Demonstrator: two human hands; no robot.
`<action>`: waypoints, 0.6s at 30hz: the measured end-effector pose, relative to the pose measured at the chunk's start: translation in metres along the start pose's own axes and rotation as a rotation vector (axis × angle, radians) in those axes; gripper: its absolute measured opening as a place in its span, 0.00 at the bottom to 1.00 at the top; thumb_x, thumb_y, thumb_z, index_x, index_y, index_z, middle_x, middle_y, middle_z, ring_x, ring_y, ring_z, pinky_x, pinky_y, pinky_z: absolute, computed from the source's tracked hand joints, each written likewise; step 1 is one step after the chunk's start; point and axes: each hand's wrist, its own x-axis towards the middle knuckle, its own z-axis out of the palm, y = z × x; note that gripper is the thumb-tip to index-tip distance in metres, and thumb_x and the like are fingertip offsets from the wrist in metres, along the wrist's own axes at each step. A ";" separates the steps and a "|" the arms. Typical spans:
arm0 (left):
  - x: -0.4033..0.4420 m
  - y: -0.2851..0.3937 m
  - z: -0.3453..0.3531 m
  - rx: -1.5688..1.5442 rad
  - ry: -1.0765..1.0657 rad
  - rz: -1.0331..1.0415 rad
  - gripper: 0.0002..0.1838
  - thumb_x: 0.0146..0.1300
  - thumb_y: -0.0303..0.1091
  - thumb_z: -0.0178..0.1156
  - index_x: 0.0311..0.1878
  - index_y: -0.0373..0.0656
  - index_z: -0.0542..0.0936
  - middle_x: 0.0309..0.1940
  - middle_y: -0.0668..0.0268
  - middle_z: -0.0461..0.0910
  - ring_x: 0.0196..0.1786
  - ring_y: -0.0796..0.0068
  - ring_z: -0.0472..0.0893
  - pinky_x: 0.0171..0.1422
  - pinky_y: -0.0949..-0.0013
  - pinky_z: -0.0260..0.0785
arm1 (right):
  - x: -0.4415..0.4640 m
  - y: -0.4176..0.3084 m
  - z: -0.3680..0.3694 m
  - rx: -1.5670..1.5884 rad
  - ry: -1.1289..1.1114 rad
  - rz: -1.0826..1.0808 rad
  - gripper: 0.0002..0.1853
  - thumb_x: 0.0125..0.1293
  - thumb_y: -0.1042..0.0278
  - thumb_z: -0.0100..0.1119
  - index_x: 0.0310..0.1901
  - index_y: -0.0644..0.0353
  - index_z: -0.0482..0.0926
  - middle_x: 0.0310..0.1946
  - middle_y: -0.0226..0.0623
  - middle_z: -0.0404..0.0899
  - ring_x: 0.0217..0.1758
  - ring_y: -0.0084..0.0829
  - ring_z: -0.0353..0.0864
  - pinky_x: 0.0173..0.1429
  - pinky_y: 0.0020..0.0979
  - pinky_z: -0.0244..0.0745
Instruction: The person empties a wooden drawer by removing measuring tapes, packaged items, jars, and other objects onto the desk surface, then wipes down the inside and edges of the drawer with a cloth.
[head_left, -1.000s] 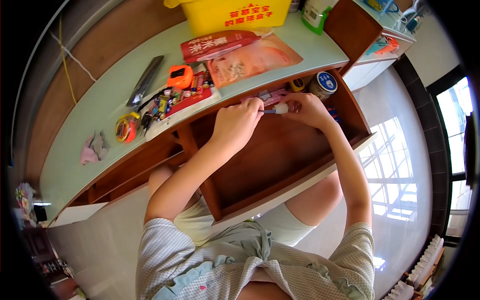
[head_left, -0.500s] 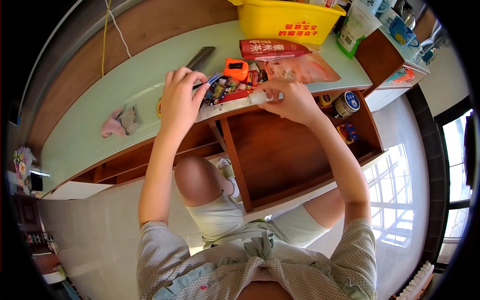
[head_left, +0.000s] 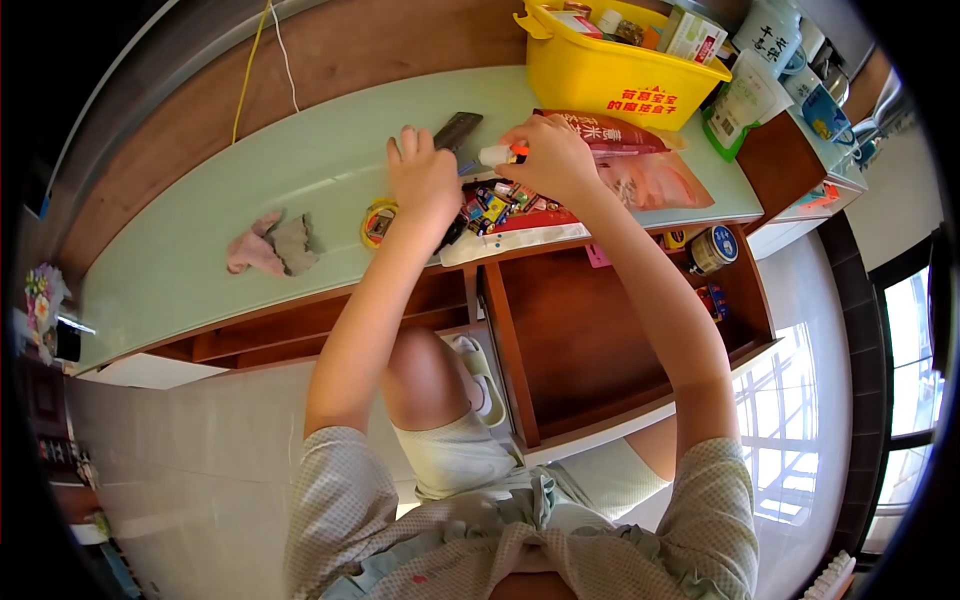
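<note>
Over the glass-topped desk (head_left: 180, 225), my right hand (head_left: 552, 155) is closed on a small white-capped item (head_left: 494, 155), mostly hidden by the fingers. My left hand (head_left: 424, 180) is over the desk beside a dark flat bar (head_left: 458, 130); its upper fingers are apart, while what its thumb side touches is hidden. Below and between the hands lies a pile of batteries and small items (head_left: 495, 207) on a red and white packet (head_left: 535, 228). A yellow and orange tape roll (head_left: 379, 223) is just left of my left wrist.
An open drawer (head_left: 590, 340) holds a jar (head_left: 712, 250) and small boxes. A yellow bin (head_left: 590, 75), red pouch (head_left: 610, 132) and green-white pouch (head_left: 740, 105) stand or lie behind. A pink and grey cloth (head_left: 272, 245) is on the left.
Both hands have moved from above the drawer to over the desktop, farther back. The right hand still has the white-capped item. The view has shifted, showing more of the yellow bin.
</note>
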 end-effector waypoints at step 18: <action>-0.002 -0.007 -0.007 -0.240 -0.083 -0.083 0.10 0.42 0.34 0.69 0.30 0.49 0.81 0.37 0.70 0.76 0.48 0.65 0.71 0.53 0.61 0.64 | 0.014 0.001 0.040 -0.144 -0.063 -0.083 0.17 0.42 0.53 0.64 0.36 0.49 0.85 0.42 0.34 0.78 0.57 0.38 0.66 0.59 0.35 0.63</action>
